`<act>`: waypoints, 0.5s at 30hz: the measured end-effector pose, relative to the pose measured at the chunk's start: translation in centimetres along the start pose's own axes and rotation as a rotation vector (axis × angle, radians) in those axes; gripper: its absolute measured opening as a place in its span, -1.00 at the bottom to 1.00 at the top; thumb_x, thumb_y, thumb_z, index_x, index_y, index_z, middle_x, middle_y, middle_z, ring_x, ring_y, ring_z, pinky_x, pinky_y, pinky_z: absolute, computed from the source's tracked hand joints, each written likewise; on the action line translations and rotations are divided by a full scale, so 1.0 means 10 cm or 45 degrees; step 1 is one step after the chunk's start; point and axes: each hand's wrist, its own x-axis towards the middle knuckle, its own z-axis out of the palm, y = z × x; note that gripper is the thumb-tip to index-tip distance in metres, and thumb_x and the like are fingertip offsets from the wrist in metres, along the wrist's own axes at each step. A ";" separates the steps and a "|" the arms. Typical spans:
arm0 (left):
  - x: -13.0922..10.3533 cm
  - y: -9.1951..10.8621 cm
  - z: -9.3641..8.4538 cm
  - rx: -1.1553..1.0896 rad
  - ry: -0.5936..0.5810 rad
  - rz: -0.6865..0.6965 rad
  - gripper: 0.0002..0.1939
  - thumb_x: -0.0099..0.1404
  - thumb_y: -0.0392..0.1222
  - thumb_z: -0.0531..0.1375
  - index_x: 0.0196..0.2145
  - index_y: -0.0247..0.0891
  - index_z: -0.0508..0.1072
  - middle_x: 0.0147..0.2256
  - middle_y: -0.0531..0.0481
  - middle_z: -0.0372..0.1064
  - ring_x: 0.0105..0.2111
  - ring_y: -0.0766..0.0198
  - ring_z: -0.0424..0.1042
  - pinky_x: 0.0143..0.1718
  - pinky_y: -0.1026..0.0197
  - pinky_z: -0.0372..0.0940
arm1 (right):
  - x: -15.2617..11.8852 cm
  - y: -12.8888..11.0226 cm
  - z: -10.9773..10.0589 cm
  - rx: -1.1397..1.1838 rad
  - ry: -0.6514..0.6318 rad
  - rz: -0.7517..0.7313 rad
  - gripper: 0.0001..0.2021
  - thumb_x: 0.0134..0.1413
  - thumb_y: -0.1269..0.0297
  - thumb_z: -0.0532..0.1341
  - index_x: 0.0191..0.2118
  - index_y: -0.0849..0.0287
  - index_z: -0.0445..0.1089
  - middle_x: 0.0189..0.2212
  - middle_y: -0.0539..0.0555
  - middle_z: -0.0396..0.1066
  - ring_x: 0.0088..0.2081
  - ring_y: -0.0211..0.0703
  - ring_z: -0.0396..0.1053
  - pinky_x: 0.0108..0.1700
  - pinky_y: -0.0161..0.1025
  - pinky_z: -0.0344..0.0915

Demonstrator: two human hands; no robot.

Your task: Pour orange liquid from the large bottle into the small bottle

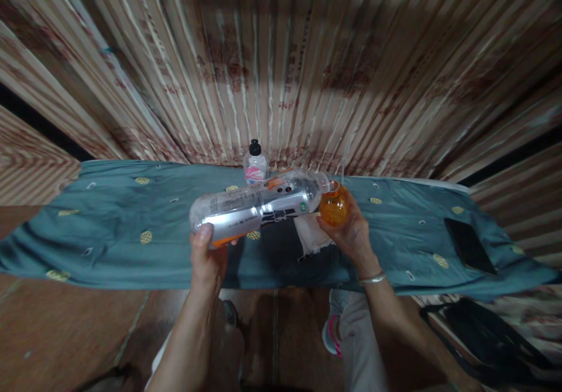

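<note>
My left hand point(208, 257) is closed around the base end of a large clear plastic bottle point(259, 207) with a silver and orange label. The bottle lies tipped nearly level above the table, its uncapped-looking neck pointing right. Its mouth meets the top of a small round orange see-through container point(334, 205), which my right hand point(351, 228) grips from the right side. Whether liquid passes between them I cannot tell. Below the orange container, a white cloth or pouch point(312, 235) lies on the table.
A green-blue patterned cloth point(114, 216) covers the narrow table. Behind the large bottle stands a clear bottle point(255, 167) with a black cap and pink label. A dark phone-like slab point(469, 246) lies at the right. A patterned curtain point(281, 76) hangs behind; a black bag point(487, 333) sits lower right.
</note>
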 end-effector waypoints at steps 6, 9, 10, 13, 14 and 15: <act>0.00 0.01 0.01 -0.001 -0.010 0.005 -0.23 -0.09 0.13 0.43 0.07 -0.24 0.51 -0.14 -0.21 0.54 -0.51 0.25 0.44 -0.73 0.36 0.20 | 0.01 -0.03 -0.02 -0.012 -0.039 0.061 -0.17 -0.12 -0.04 0.37 0.25 0.29 0.25 0.11 0.36 0.46 0.09 0.22 0.49 0.12 0.11 0.46; 0.00 0.01 0.01 0.005 -0.004 0.003 -0.25 -0.09 0.13 0.43 0.05 -0.25 0.52 -0.18 -0.20 0.55 -0.51 0.24 0.44 -0.72 0.35 0.21 | 0.01 -0.05 -0.03 0.004 -0.038 0.093 -0.12 -0.18 -0.03 0.38 0.25 0.36 0.24 0.09 0.39 0.47 0.08 0.24 0.49 0.12 0.12 0.45; 0.00 0.01 0.01 0.007 -0.003 0.003 -0.25 -0.09 0.13 0.43 0.04 -0.26 0.52 -0.20 -0.20 0.55 -0.52 0.25 0.43 -0.72 0.35 0.21 | 0.02 -0.05 -0.03 0.009 -0.042 0.098 -0.12 -0.18 -0.03 0.38 0.25 0.35 0.24 0.09 0.39 0.47 0.08 0.24 0.49 0.12 0.13 0.45; -0.01 0.01 0.01 0.011 -0.007 0.001 -0.27 -0.09 0.13 0.42 0.02 -0.26 0.53 -0.23 -0.19 0.55 -0.55 0.26 0.41 -0.72 0.35 0.20 | 0.02 -0.06 -0.03 0.014 -0.055 0.101 -0.16 -0.16 -0.01 0.38 0.24 0.28 0.25 0.10 0.34 0.47 0.09 0.21 0.48 0.13 0.11 0.45; -0.01 0.01 0.01 0.013 -0.007 0.002 -0.28 -0.08 0.13 0.42 0.02 -0.26 0.54 -0.23 -0.19 0.55 -0.55 0.27 0.41 -0.72 0.35 0.19 | 0.03 -0.07 -0.03 0.016 -0.056 0.098 -0.18 -0.16 0.00 0.38 0.24 0.26 0.25 0.10 0.33 0.47 0.09 0.20 0.48 0.13 0.10 0.45; -0.01 0.01 0.01 0.015 -0.006 0.002 -0.28 -0.08 0.12 0.42 0.02 -0.25 0.54 -0.23 -0.19 0.56 -0.55 0.27 0.41 -0.72 0.36 0.19 | 0.03 -0.07 -0.03 0.018 -0.054 0.097 -0.18 -0.16 0.01 0.38 0.24 0.26 0.26 0.10 0.33 0.47 0.09 0.20 0.48 0.13 0.10 0.45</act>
